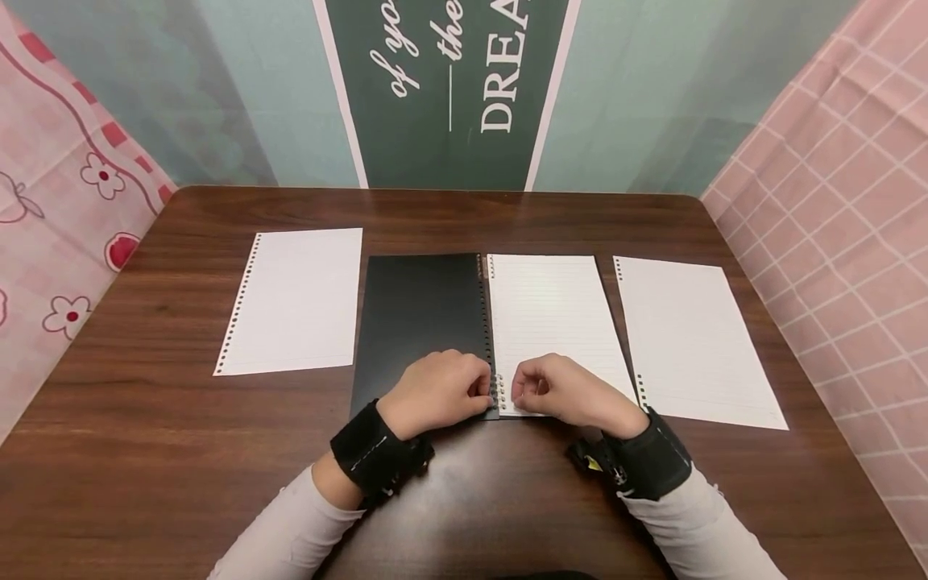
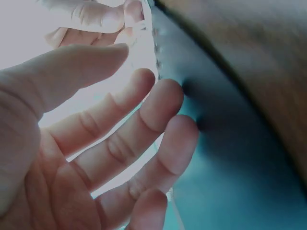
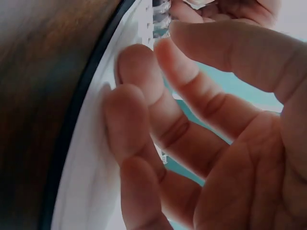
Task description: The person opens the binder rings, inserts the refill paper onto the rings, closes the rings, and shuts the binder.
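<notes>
A loose-leaf notebook lies spread open, its black cover point(image 1: 424, 306) on the left and lined paper point(image 1: 554, 306) on the right. White binder rings point(image 1: 500, 391) show at the lower end of its spine. My left hand point(image 1: 438, 391) rests over the cover's lower right part, fingers loosely bent, fingertips at the dark surface point(image 2: 230, 143). Its thumb stands apart from the index finger with nothing between. Over the lower left of the lined paper is my right hand point(image 1: 569, 391), fingers relaxed and bent. In the right wrist view its thumb and index fingertips come close beside the rings point(image 3: 161, 19).
One loose punched sheet point(image 1: 297, 302) lies left of the notebook, and another point(image 1: 692, 338) lies to its right, close to the right wrist. All rest on a brown wooden table point(image 1: 145, 451). Patterned cloths hang at the back and sides.
</notes>
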Demonstrator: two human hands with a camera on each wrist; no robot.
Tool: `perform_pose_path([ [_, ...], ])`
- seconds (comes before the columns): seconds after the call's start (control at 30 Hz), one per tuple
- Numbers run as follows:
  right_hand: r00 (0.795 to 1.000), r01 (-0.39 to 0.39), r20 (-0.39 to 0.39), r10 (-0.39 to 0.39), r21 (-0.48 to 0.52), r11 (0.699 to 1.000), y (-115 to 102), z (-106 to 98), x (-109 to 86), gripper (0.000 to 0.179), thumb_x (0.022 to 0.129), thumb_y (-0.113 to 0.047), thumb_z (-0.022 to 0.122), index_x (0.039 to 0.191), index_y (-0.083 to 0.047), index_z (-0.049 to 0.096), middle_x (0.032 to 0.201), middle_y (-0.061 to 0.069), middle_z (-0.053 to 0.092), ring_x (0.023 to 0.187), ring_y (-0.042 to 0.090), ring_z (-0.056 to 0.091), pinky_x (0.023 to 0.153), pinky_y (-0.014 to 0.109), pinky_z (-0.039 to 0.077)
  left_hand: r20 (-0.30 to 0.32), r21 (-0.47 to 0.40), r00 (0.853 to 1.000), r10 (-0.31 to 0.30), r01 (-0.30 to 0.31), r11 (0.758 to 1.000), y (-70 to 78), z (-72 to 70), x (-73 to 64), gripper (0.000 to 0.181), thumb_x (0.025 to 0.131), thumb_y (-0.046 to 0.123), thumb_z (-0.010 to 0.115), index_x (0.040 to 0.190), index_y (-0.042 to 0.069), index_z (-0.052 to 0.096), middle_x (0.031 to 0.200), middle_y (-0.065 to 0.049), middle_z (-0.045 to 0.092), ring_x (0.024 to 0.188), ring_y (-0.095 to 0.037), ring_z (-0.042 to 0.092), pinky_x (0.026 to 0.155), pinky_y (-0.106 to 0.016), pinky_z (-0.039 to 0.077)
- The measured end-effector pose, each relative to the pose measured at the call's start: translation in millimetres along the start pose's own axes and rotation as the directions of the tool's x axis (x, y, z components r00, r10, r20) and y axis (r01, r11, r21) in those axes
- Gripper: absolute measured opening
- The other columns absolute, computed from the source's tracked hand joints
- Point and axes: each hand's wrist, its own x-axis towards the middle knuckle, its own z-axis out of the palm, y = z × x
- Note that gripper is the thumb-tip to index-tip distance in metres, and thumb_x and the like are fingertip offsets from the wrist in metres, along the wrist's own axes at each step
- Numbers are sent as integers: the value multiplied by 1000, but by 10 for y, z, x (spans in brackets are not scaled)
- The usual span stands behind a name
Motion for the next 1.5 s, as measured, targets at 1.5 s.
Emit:
perform_pose_path([
  [1.5,1000,-24,-2,23,-37,999,32,-103,255,22,92,-13,66,71,-9,63,58,-11,41,58,7,40,56,21,30,49,-109,998,-31,36,993,-49,101,99,29,84,35,77,65,22,60,63,10,55,59,-8,52,53,-24,41],
])
